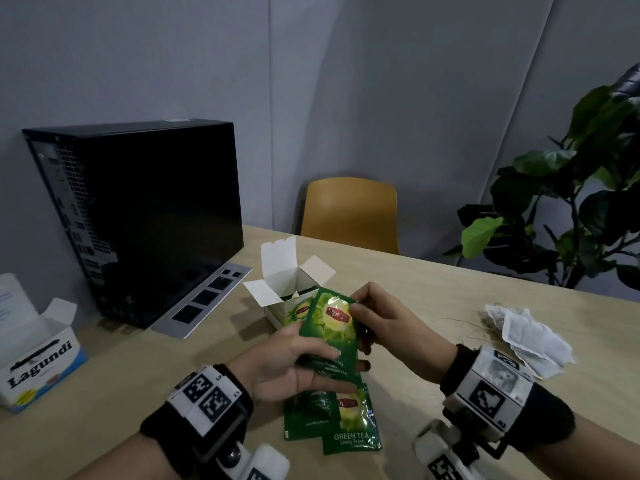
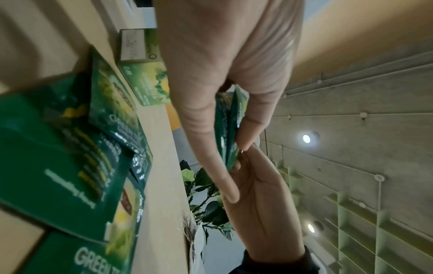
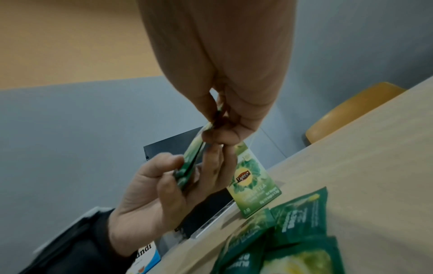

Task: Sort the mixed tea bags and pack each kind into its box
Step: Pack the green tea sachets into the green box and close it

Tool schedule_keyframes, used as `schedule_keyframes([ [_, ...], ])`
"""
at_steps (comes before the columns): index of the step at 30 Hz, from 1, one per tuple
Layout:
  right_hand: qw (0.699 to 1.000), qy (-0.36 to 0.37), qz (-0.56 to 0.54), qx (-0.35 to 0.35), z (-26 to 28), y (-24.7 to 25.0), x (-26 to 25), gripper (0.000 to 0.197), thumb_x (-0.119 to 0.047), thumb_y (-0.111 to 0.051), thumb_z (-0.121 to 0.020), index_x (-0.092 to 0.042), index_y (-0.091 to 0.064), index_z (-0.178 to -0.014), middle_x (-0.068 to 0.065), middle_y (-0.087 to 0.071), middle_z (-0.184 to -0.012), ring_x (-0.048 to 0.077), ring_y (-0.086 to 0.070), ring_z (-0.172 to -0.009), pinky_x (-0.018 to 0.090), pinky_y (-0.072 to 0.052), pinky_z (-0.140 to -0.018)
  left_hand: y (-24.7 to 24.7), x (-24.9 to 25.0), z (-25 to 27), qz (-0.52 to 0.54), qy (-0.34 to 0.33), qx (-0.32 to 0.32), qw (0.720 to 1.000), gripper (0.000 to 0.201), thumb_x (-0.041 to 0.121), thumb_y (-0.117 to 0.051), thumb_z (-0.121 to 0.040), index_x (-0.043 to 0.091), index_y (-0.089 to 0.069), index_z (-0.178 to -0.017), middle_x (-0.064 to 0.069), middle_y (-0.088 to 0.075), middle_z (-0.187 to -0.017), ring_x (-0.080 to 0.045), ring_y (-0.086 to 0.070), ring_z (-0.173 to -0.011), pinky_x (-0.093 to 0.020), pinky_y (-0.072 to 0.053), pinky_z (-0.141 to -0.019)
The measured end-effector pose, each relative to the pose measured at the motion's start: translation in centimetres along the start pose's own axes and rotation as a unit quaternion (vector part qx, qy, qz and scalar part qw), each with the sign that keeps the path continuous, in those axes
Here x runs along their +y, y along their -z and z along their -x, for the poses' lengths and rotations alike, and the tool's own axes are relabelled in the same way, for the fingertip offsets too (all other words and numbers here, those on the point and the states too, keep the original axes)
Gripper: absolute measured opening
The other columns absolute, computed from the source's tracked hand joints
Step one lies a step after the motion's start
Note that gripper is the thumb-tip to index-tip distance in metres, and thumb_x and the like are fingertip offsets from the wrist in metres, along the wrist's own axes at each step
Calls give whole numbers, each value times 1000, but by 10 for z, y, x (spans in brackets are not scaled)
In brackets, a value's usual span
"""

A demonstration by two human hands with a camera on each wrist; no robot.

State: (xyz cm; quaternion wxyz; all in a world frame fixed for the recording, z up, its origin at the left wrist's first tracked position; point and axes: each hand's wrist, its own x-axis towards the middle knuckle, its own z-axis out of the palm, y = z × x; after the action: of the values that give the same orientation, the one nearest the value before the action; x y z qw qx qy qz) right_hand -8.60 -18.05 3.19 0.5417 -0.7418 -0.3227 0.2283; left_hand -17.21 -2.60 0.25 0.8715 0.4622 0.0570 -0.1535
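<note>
Above the table's middle, both hands hold a small stack of green tea sachets (image 1: 330,327). My left hand (image 1: 311,362) grips the stack's lower half, thumb on top. My right hand (image 1: 360,323) pinches its upper right edge. The left wrist view shows the stack (image 2: 228,129) edge-on between thumb and fingers; the right wrist view shows the sachets (image 3: 189,166) the same way. Just behind stands the open green tea box (image 1: 287,315), flaps up. More green sachets (image 1: 353,424) lie flat on the table below the hands. Plain white tea bags (image 1: 526,337) are piled at the right.
An open white and blue Lagundi box (image 1: 38,358) stands at the table's left edge. A black computer tower (image 1: 145,209) lies behind it, beside a floor-socket panel (image 1: 207,299). A yellow chair (image 1: 349,213) and a leafy plant (image 1: 571,202) stand beyond the wooden table (image 1: 450,306).
</note>
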Motion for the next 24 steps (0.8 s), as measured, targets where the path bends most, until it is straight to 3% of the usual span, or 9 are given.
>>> schedule_keyframes([
  [4, 996, 5, 76, -39, -1, 4, 0, 8, -17, -44, -97, -13, -47, -91, 4, -59, -88, 13, -54, -67, 24, -47, -58, 3, 1, -1, -31, 1, 2, 1000, 52, -22, -50, -76, 7, -45, -119, -23, -71, -95, -41, -68, -90, -44, -59, -64],
  [7, 969, 50, 235, -57, -4, 11, -7, 14, -21, -46, -95, -21, -52, -108, -2, -61, -101, 6, -56, -82, 14, -45, -61, 3, 0, -1, -131, -31, 70, 988, 67, -27, -49, -75, 15, -41, -127, -20, -69, -100, -33, -70, -84, -36, -58, -62],
  [9, 953, 93, 276, -87, -9, 16, -18, 22, -19, -49, -95, -20, -54, -116, -4, -64, -104, 7, -60, -88, 13, -49, -63, -2, 5, 1, -191, -58, 82, 976, 74, -26, -54, -73, 21, -39, -129, -20, -62, -111, -31, -69, -90, -39, -59, -70],
  [11, 951, 121, 263, -109, -18, 21, -32, 19, -13, -53, -93, -14, -60, -110, -3, -67, -98, 11, -63, -82, 18, -53, -65, -8, 18, 5, -230, -86, 67, 967, 70, -15, -66, -72, 22, -40, -125, -19, -60, -117, -32, -66, -101, -45, -55, -81],
  [13, 968, 125, 198, -90, -33, 28, -45, 16, -6, -56, -90, -7, -64, -103, 1, -69, -91, 10, -65, -74, 21, -54, -64, -10, 37, 10, -302, -137, 104, 938, 70, 21, -82, -63, 24, -41, -119, -9, -59, -120, -22, -65, -102, -36, -56, -80],
  [16, 990, 132, 31, 26, -66, 40, -52, 19, -2, -58, -87, 3, -64, -104, 1, -70, -79, 3, -64, -60, 18, -53, -57, 1, 67, 12, -378, -271, 238, 853, 75, 61, -78, -53, 29, -44, -112, 9, -57, -113, 0, -59, -90, -14, -48, -69],
  [18, 990, 119, -12, 80, -88, 39, -48, 21, -4, -60, -87, 4, -63, -106, -6, -70, -67, 1, -63, -53, 17, -52, -53, 11, 75, 11, -472, -280, 294, 782, 70, 74, -65, -57, 30, -48, -108, 10, -55, -106, -3, -51, -85, -17, -40, -70],
  [22, 989, 73, 107, 67, -121, 19, -25, 25, -16, -65, -85, -5, -66, -108, 2, -69, -74, 3, -59, -52, 16, -45, -49, 31, 67, -6, -760, -80, 282, 579, 74, 85, -48, -58, 38, -52, -115, 7, -51, -116, -15, -37, -113, -37, -28, -91],
  [24, 978, 71, 188, 50, -129, 12, -15, 24, -19, -66, -85, -8, -68, -106, 10, -72, -83, 8, -59, -56, 14, -45, -51, 35, 63, -14, -811, -36, 259, 523, 56, 69, -53, -72, 36, -54, -117, 5, -55, -116, -18, -33, -117, -40, -23, -87],
])
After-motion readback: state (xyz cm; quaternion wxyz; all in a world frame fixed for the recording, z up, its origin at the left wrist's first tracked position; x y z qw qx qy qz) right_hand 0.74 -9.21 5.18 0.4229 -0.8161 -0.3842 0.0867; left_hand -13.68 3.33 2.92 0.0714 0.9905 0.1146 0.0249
